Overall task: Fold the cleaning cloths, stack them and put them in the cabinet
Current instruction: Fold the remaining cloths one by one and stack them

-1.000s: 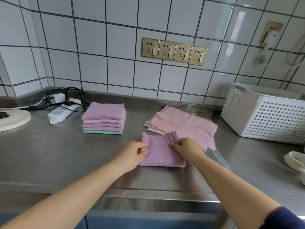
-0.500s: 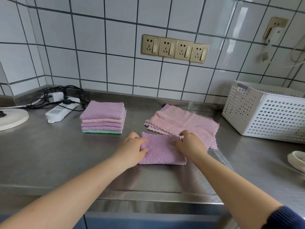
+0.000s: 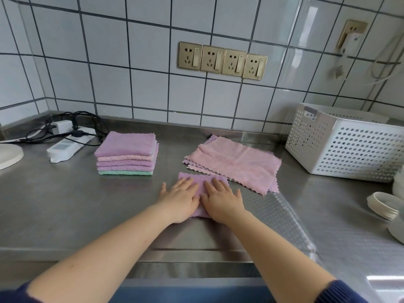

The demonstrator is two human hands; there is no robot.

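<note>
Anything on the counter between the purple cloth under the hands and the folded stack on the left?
Nothing visible. The purple cloth lies under both flat hands, and only bare steel counter separates it from the folded stack to its left.

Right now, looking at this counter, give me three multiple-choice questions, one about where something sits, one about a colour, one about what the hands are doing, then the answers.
1. Where is the folded stack relative to the purple cloth under the hands?
A. to its left, farther back
B. inside the white basket
C. on top of it

2. What colour is the stack's bottom cloth?
A. pink
B. green
C. white

3. What are the left hand and right hand doing?
A. lifting the cloth
B. gripping the basket
C. pressing flat on the cloth

Answers: 1 A, the stack sits near the power strip, apart from the cloth. 2 B, a green edge shows at the bottom. 3 C, straight fingers lie on the cloth.
</note>
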